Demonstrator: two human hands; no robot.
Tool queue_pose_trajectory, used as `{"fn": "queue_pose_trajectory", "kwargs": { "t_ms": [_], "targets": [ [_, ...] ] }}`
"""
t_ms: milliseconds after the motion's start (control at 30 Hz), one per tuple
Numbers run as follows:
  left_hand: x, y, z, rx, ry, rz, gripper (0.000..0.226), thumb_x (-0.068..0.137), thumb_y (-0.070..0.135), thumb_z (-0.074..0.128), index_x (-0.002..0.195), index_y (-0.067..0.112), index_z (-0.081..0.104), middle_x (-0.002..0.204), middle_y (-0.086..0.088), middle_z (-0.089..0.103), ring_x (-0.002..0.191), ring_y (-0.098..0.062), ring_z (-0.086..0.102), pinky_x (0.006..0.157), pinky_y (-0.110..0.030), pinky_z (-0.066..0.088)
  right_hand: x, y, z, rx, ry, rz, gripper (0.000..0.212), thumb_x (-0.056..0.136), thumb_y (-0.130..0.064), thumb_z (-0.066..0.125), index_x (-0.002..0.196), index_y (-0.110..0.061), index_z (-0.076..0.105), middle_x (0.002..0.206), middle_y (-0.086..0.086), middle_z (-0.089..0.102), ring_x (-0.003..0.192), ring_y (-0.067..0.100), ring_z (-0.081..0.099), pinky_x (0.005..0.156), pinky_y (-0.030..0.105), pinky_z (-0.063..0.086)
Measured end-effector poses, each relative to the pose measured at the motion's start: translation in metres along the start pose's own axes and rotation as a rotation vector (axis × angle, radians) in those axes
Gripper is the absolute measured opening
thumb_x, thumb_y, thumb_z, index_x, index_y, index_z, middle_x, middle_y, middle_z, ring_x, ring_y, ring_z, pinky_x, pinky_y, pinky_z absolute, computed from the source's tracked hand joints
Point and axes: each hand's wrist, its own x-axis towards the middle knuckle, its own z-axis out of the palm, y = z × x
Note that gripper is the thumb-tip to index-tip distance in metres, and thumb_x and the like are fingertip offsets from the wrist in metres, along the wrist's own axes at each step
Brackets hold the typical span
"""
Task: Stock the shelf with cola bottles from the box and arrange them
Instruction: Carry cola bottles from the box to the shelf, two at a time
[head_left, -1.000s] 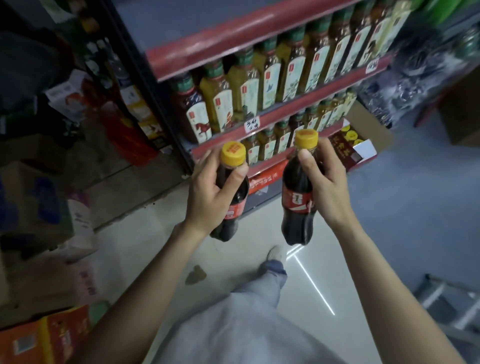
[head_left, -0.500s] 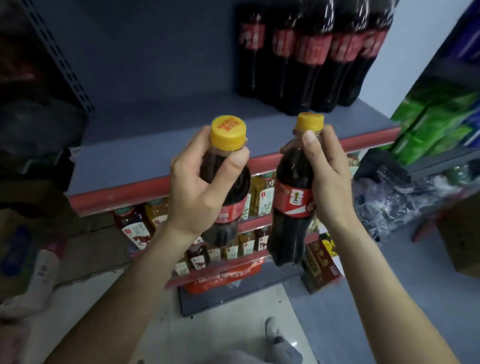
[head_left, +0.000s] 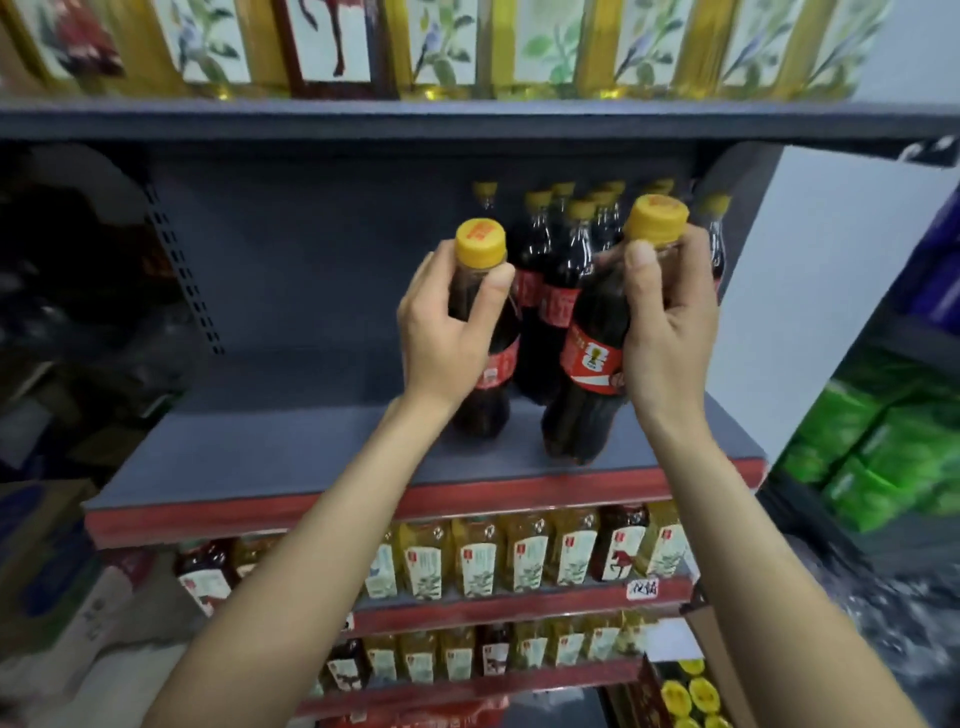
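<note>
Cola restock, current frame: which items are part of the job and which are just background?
In the job:
left hand gripping the left cola bottle
right hand gripping the right cola bottle
stocked cola bottles at the back
grey shelf

Background:
yellow tea bottles on lower shelves
green packs at right

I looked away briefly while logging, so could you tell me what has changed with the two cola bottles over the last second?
Both hands carried their bottles up from low in front of the lower shelves to the grey shelf, beside the stocked cola bottles. The left hand still grips the left bottle, the right hand the right bottle; neither was released.
</note>
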Motion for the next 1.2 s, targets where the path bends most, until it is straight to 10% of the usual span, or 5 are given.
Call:
{"fn": "queue_pose_trajectory", "kwargs": {
  "t_ms": [533, 833, 967, 1200],
  "targets": [
    [0.061, -0.092, 0.076, 0.18, 0.047, -0.264, 0.029, 0.095, 0.049, 0.049, 0.102, 0.022, 0.059, 0.093, 0.015, 0.063, 0.091, -0.008, 0.058, 0.084, -0.031, 0.045, 0.056, 0.094, -0.04, -0.183, 0.116, 0.23, 0.031, 0.096, -0.04, 0.052, 0.115, -0.015, 0.055, 0.099, -0.013, 0.062, 0.099, 0.009, 0.057, 0.086, 0.02, 0.042],
    [0.049, -0.098, 0.074, 0.243, -0.047, -0.257, 0.079, 0.08, 0.058, 0.05, 0.143, 0.015, 0.03, 0.14, -0.003, 0.044, 0.127, -0.017, 0.044, 0.097, -0.022, 0.032, 0.018, 0.119, -0.053, -0.375, -0.034, 0.156, 0.083, 0.082, -0.046, 0.069, 0.148, -0.018, 0.026, 0.143, -0.007, 0.038, 0.134, 0.008, 0.033, 0.109, 0.018, 0.024],
    [0.019, -0.103, 0.06, 0.448, -0.206, -0.294, 0.102, 0.075, 0.031, 0.072, 0.151, 0.029, 0.004, 0.142, -0.01, 0.03, 0.131, -0.026, 0.035, 0.092, -0.032, 0.036, -0.008, 0.128, -0.071, -0.556, -0.118, 0.151, 0.109, 0.072, -0.036, 0.082, 0.153, -0.025, 0.01, 0.139, 0.011, 0.038, 0.125, 0.023, 0.035, 0.102, 0.027, 0.029],
    [0.005, -0.101, 0.054, 0.416, -0.206, -0.359, 0.11, 0.076, 0.015, 0.075, 0.15, 0.036, -0.004, 0.152, -0.008, 0.025, 0.14, -0.027, 0.028, 0.107, -0.044, 0.034, -0.03, 0.125, -0.072, -0.64, -0.012, 0.073, 0.096, 0.076, -0.03, 0.08, 0.151, -0.02, 0.02, 0.131, 0.016, 0.04, 0.12, 0.028, 0.04, 0.101, 0.043, 0.041]
  ]
}}
